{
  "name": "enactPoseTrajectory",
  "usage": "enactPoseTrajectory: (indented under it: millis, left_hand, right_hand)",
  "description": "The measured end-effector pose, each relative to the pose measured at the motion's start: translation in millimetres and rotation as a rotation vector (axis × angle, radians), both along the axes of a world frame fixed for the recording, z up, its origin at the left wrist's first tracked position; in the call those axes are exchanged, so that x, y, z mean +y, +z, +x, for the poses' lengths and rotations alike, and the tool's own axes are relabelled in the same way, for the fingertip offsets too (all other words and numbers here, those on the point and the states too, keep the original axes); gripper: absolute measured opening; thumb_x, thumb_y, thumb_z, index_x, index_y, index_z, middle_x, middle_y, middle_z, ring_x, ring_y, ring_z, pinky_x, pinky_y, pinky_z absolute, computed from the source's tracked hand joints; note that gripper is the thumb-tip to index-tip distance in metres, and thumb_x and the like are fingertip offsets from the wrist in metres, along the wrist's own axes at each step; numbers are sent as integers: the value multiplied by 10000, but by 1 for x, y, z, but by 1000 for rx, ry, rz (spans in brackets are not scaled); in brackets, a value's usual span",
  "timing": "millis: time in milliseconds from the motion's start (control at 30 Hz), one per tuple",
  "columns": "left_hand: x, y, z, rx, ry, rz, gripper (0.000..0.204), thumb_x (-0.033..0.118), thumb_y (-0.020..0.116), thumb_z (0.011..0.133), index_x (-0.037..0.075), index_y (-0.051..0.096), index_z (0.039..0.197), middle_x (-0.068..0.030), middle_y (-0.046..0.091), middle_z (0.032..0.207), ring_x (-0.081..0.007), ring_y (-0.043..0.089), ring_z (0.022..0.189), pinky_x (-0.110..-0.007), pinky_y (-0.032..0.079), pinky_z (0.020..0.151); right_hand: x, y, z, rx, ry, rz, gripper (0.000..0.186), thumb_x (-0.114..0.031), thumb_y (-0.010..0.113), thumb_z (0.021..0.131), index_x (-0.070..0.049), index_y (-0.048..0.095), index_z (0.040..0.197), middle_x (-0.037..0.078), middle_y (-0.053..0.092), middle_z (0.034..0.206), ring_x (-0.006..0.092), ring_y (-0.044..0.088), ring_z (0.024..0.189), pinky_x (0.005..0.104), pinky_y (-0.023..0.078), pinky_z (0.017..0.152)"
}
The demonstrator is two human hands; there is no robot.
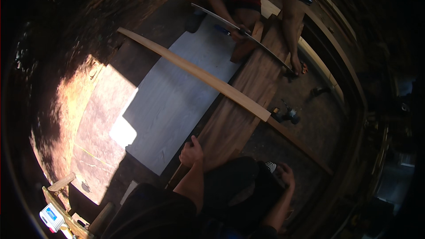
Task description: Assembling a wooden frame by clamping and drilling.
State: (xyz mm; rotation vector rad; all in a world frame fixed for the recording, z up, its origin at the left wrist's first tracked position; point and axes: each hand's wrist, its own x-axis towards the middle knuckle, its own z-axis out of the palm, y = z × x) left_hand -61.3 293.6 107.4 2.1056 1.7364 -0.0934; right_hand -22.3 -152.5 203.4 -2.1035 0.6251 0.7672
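A broad brown wooden plank runs from my knees toward a person crouching opposite. My left hand is closed at its near left edge, thumb raised and fingers curled. Beside my knee, my right hand hangs loosely with its fingers apart, next to a black-and-white striped item; I see nothing held in it. A pale wooden batten lies crosswise over the plank. At the far end, the person's hands hold a long thin metal straightedge slantwise across the plank.
A pale grey board lies left of the plank. On the right are a dark power tool and an orange-and-black item by the person's hand. A thin dark strip extends rightward. A white box-like device sits at lower left.
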Motion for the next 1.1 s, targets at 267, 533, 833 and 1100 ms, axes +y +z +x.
enactPoseTrajectory:
  millis: [267, 533, 833, 1100]
  left_hand:
    - [-4, -1, 6, 3, -19, 8, 514, 562, 594, 929, 102, 780, 794, -118, 756, 809, -318, 714, 811, -451, 498, 875]
    - [14, 1, -5, -9, -37, 84, 524, 540, 567, 950, 82, 748, 770, -136, 741, 792, -354, 699, 782, -479, 494, 774]
    - [6, 0, 15, 26, -95, 19, 430, 445, 618, 942, 76, 676, 730, -105, 723, 802, -329, 690, 807, -483, 502, 782]
    - [3, -3, 18, -11, -115, 27, 327, 348, 626, 940, 79, 680, 761, -113, 712, 783, -335, 684, 777, -466, 496, 739]
  right_hand:
    - [11, 5, 13, 106, -93, -21, 410, -184, 701, 977, 18, 627, 1326, 132, 699, 1233, 217, 682, 995, 355, 566, 815]
    - [87, 23, 121, -632, 190, -361, 247, -150, 658, 943, 62, 709, 1058, 164, 738, 920, 208, 688, 862, 356, 542, 818]
    - [240, 26, 443, -1046, 528, -247, 245, -191, 679, 937, -41, 716, 1127, 103, 698, 972, 202, 676, 893, 348, 536, 813]
    - [340, -79, 629, -975, 783, -492, 784, -488, 720, 808, -151, 506, 1483, 203, 565, 1440, 374, 504, 1378, 467, 453, 1097]
